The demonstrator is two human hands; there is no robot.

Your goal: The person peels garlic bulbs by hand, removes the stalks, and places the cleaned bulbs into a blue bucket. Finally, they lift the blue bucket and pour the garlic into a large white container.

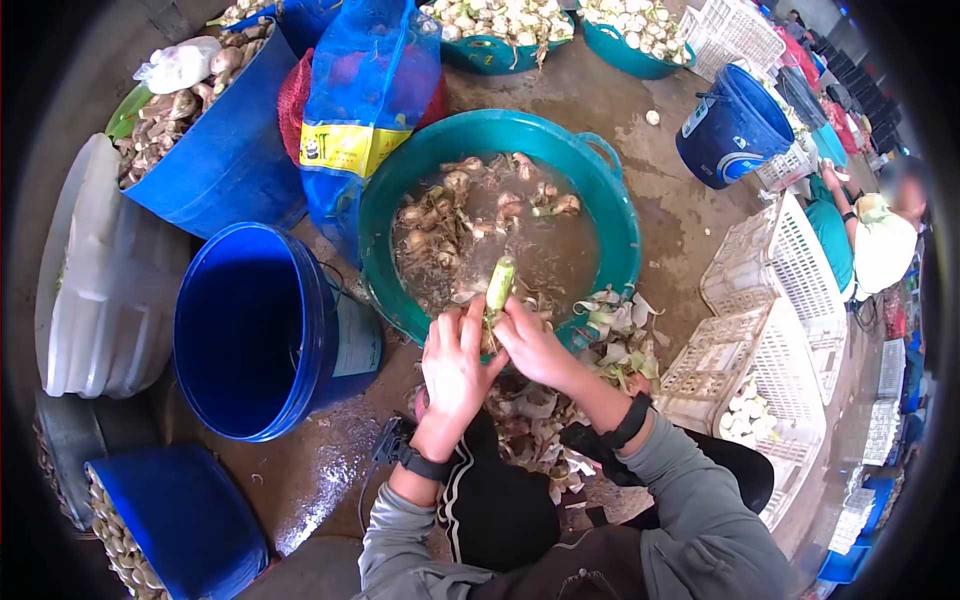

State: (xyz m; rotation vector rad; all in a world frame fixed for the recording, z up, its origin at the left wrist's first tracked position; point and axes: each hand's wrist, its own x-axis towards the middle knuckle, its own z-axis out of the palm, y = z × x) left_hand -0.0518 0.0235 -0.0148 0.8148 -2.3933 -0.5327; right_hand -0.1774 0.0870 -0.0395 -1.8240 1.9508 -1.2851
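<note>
Both my hands are together above the near rim of a green tub (pixel 625 215) of muddy water. Between them a bulb's pale green stalk (pixel 501 284) points up and away from me; its lower end is hidden by fingers. My left hand (pixel 455 360) has its fingers closed around the lower part. My right hand (pixel 537 343) pinches the same stalk from the right side. Rooty, pinkish-brown, garlic-like bulbs (pixel 430 230) float in the tub. Stripped skins and leaves (pixel 620 330) lie beside and below my right hand.
A blue bucket (pixel 250 330) stands left of the tub, with a blue mesh bag (pixel 355 100) behind it. White crates (pixel 740 370) are at right, near another blue bucket (pixel 735 125). Basins of pale bulbs (pixel 500 55) sit at the back. Another person (pixel 880 235) sits far right.
</note>
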